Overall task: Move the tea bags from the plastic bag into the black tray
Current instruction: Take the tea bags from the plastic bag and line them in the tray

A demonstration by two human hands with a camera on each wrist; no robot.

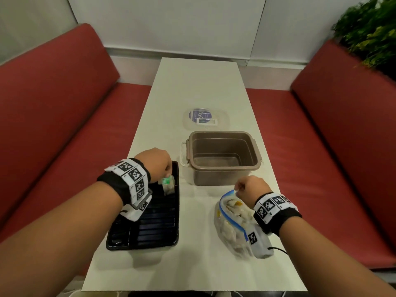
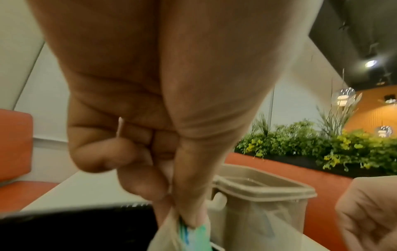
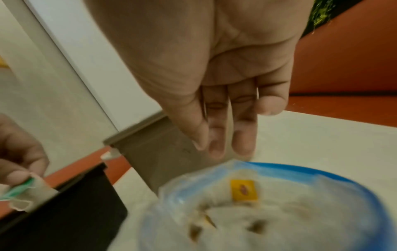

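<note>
My left hand (image 1: 168,170) pinches a tea bag (image 1: 168,185) with a green tag and holds it over the far end of the black tray (image 1: 156,229). In the left wrist view the thumb and fingers (image 2: 184,212) squeeze the top of the tea bag (image 2: 189,235). My right hand (image 1: 238,188) pinches the blue-zipped rim of the plastic bag (image 1: 230,224), which lies on the table full of tea bags. In the right wrist view the fingertips (image 3: 217,150) meet the plastic bag's (image 3: 290,171) raised rim, and a yellow-tagged tea bag (image 3: 243,191) shows inside.
A brown open container (image 1: 222,159) stands just beyond both hands, with its clear lid (image 1: 205,120) lying behind it. The narrow white table (image 1: 192,88) runs between two red benches (image 1: 53,116). Plants (image 1: 370,37) stand at the far right.
</note>
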